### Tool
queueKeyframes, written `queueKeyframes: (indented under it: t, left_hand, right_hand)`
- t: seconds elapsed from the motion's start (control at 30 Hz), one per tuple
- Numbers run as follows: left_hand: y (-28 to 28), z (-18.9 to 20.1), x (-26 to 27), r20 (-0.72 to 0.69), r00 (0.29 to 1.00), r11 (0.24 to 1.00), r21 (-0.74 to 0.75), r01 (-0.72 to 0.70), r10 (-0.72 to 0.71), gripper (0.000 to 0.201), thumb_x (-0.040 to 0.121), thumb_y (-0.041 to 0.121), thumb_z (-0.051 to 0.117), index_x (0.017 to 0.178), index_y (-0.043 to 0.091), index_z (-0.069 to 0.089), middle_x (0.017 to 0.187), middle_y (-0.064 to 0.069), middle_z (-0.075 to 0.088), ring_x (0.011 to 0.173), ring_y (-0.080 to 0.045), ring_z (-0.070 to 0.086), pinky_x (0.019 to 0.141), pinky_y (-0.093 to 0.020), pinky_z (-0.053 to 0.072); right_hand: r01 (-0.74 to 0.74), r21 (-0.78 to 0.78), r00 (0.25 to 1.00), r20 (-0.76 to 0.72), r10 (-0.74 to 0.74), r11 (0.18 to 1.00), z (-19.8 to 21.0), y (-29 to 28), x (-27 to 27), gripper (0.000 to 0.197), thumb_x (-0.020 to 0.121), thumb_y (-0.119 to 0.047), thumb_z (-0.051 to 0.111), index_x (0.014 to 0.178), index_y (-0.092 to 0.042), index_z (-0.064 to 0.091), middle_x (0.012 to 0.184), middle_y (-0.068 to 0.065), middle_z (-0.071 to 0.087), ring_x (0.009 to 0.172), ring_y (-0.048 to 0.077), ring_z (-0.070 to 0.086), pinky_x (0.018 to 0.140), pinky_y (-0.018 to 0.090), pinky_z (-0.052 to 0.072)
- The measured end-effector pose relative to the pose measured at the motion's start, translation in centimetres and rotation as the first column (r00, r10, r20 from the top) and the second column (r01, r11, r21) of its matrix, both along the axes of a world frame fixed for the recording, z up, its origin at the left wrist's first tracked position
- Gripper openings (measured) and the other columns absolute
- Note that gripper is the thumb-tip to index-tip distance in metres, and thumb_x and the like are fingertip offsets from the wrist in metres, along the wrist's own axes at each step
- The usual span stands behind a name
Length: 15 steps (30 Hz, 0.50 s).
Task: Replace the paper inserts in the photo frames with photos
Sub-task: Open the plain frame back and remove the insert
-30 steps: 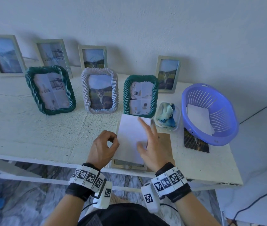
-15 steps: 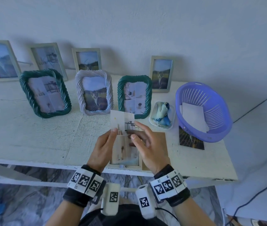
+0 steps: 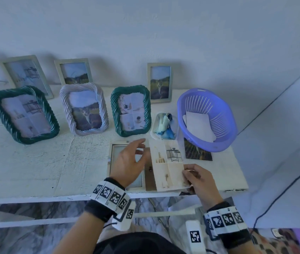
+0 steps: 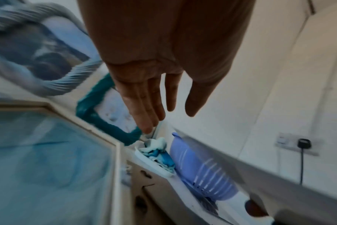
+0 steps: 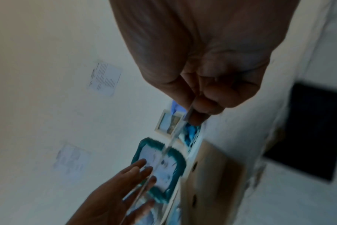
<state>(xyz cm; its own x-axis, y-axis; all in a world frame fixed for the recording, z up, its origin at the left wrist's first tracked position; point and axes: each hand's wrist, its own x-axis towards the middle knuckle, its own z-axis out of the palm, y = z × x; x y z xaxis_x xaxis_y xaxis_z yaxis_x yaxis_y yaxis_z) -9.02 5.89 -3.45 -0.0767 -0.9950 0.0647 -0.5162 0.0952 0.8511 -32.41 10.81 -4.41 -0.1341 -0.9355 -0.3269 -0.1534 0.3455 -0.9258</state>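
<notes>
Soft, cool, bluish daylight filled the head view, moderately bright and without harsh glare. Frames along the wall cast faint shadows up and to the left. Straight lines bowed toward the picture's edges from the wide lens. Both wrist views were dimmer and smeared by motion blur: the white twisted frame streaked, and the left hand and the wall behind it looked soft and grainy.
</notes>
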Motion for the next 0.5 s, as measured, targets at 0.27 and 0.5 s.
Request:
queueKeyframes:
  t: [0.27, 0.5]
  left_hand:
    - [-5.0, 1.2, -7.4, 0.343, 0.912, 0.943, -0.158, 0.293, -0.226, 0.047, 0.087, 0.029, 0.064, 0.133, 0.026, 0.054, 0.136, -0.003, 0.044, 0.124, -0.022, 0.045, 0.089, -0.042, 0.051]
    - [-7.9, 1.2, -11.9, 0.58, 0.778, 0.909, -0.146, 0.391, -0.241, 0.04, 0.091, 0.035, 0.06, 0.129, 0.023, 0.057, 0.149, -0.011, 0.033, 0.136, -0.03, 0.031, 0.098, -0.046, 0.043]
  right_hand:
    - [0.183, 0.014, 0.967, -0.183, -0.178, 0.983, -2.4, 1.2, -7.3, 0.015, 0.095, 0.001, 0.052, 0.086, -0.003, 0.063, 0.061, 0.014, 0.052, 0.048, 0.021, 0.041, 0.046, 0.028, 0.036]
    - [0.127, 0.024, 0.883, -0.457, -0.102, 0.992, -2.5, 0.2, -9.6, 0.012, 0.095, -0.007, 0.049, 0.101, -0.012, 0.058, 0.066, 0.011, 0.063, 0.045, 0.013, 0.057, 0.044, 0.015, 0.04]
